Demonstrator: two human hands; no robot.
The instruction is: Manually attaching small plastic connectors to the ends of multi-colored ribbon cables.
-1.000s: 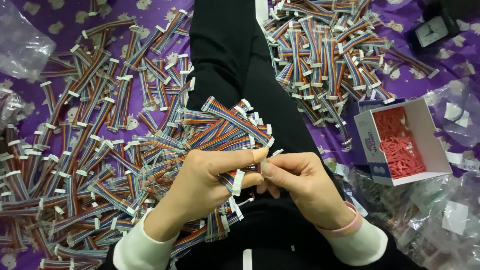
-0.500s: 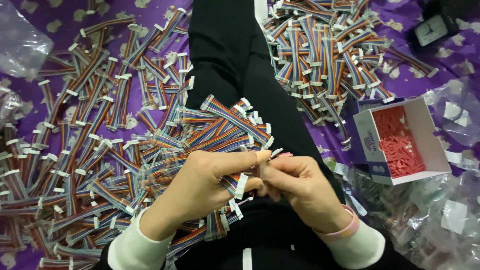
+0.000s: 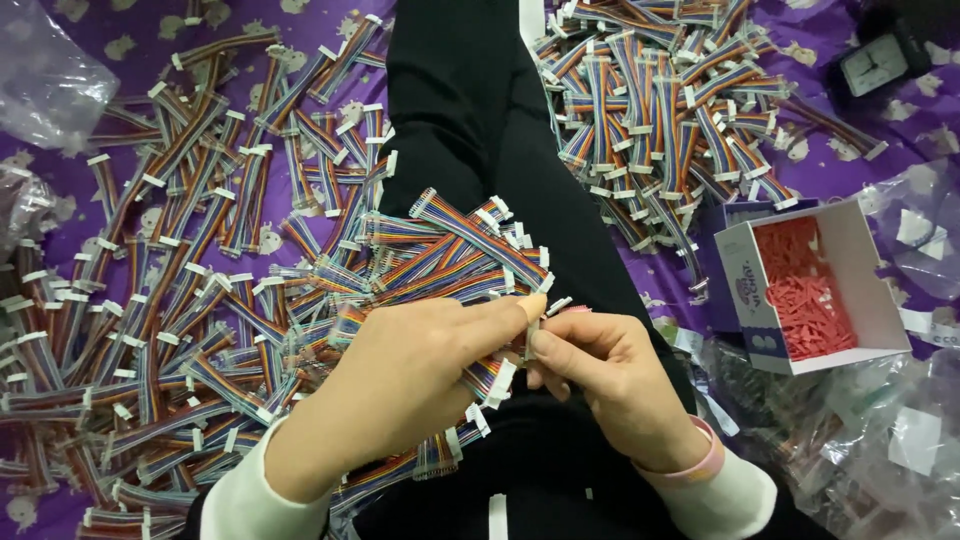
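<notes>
Hands meeting at centre frame over a lap in black trousers. Left hand coming in from 7 o'clock, fingers clenched round a rainbow ribbon cable, forefinger stretched toward 3 o'clock along its white connector. Right hand coming in from 5 o'clock, thumb and fingertips pinched on that same connector, touching the left forefinger; pink band at the wrist, white cuffs on both arms. More cables of the same kind fanned across the thigh just above the hands at 12 o'clock, white ends pointing toward 2 o'clock. Loose heap of cables spread over purple cloth from 8 to 11 o'clock; second heap at 1 o'clock. Open white box of red parts at 3 o'clock, well apart from the hands. Small black clock at 2 o'clock. Clear plastic bags at 10 o'clock and at 4 o'clock.
</notes>
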